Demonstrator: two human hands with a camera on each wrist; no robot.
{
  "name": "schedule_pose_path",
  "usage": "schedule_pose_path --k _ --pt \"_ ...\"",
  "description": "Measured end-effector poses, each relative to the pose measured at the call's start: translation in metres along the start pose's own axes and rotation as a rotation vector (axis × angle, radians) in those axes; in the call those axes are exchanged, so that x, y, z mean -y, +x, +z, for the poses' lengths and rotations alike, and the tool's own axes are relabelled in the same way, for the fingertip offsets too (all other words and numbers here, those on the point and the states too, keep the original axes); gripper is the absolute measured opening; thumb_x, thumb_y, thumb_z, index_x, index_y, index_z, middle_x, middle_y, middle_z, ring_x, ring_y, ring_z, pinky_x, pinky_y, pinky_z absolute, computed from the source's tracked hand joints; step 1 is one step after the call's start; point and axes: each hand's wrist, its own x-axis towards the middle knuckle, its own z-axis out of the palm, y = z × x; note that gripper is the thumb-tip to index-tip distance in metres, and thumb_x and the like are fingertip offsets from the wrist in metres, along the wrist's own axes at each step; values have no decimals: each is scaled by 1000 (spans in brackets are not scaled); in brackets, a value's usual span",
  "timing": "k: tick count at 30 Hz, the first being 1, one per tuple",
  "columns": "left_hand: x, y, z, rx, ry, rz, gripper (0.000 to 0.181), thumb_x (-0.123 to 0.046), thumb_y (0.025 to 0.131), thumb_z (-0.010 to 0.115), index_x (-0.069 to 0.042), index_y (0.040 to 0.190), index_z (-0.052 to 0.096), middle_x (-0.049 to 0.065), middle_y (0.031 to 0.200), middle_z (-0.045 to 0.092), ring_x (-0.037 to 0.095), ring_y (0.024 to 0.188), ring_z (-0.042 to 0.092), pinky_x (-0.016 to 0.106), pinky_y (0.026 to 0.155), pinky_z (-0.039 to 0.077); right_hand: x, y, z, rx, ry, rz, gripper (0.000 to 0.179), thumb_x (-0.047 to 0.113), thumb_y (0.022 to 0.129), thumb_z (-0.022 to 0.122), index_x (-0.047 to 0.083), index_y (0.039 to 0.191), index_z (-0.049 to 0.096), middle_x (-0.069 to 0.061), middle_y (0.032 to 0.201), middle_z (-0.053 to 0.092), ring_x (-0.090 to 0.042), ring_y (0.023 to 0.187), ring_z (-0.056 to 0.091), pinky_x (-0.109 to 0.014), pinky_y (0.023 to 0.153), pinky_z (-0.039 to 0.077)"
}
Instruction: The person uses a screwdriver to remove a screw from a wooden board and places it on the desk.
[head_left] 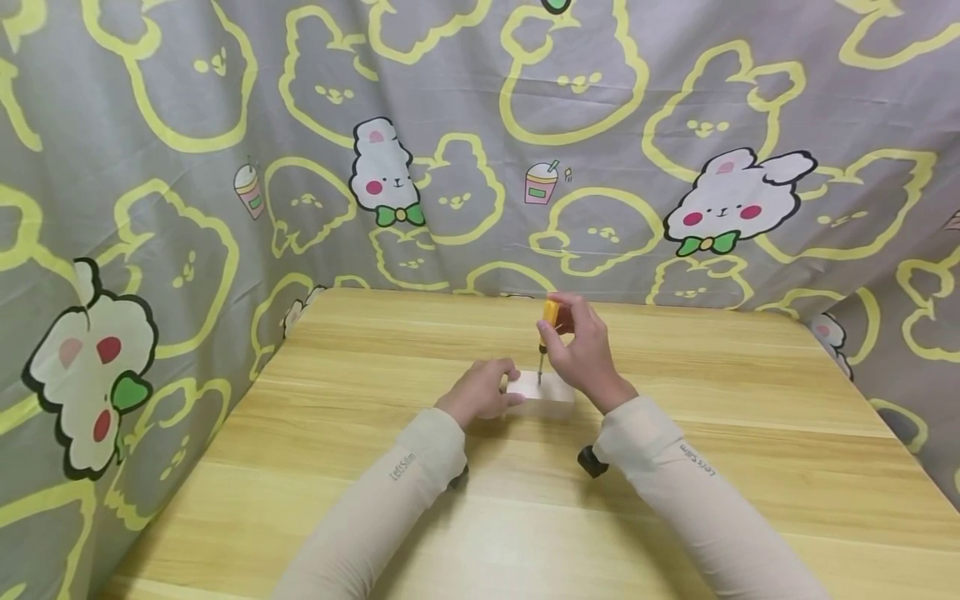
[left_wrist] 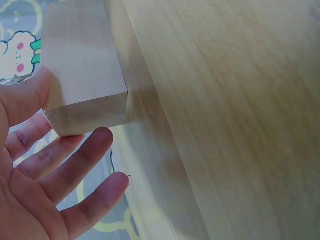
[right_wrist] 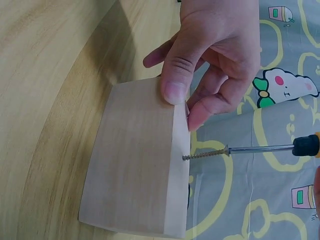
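Note:
A pale wooden block (head_left: 553,407) lies on the table in front of me. My left hand (head_left: 483,390) grips its left end, thumb on the near side and fingers behind. In the left wrist view, the thumb and fingers hold the block's (left_wrist: 85,55) end while two fingers extend away from it. My right hand (head_left: 587,354) holds a yellow-handled screwdriver (head_left: 551,313) upright over the block. The right wrist view shows a screw (right_wrist: 205,154) standing in the block's narrow top face, most of its thread exposed. The screwdriver's metal shaft (right_wrist: 260,149) meets the screw head in line.
The wood-grain table (head_left: 495,517) spreads around the block. A grey curtain (head_left: 480,100) with yellow cartoon outlines hangs behind the table and along its sides. A small black device (head_left: 592,461) sits under my right cuff.

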Motion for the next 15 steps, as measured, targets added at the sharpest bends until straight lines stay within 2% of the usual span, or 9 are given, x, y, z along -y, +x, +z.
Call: schedule_pose_path --k 7,12,15 --pt "0 1 0 -6 3 19 38 -29 88 73 -7 117 61 10 120 63 16 87 57 37 91 49 1 1 -1 3 1 -30 38 -6 85 67 -6 119 51 -15 87 58 -24 73 61 -36 65 56" --pt "0 0 0 -12 1 19 37 -29 88 73 -7 116 62 10 121 63 17 90 58 38 93 48 3 0 0 -30 -64 -1 43 6 82 78 -3 117 54 -14 87 59 -24 73 60 -37 62 54" --pt "0 1 1 -10 8 16 37 -29 88 73 -8 116 61 9 121 63 18 92 58 38 93 48 4 0 1 -62 -104 25 42 8 81 79 -3 114 56 -14 85 58 -24 72 59 -37 61 53"
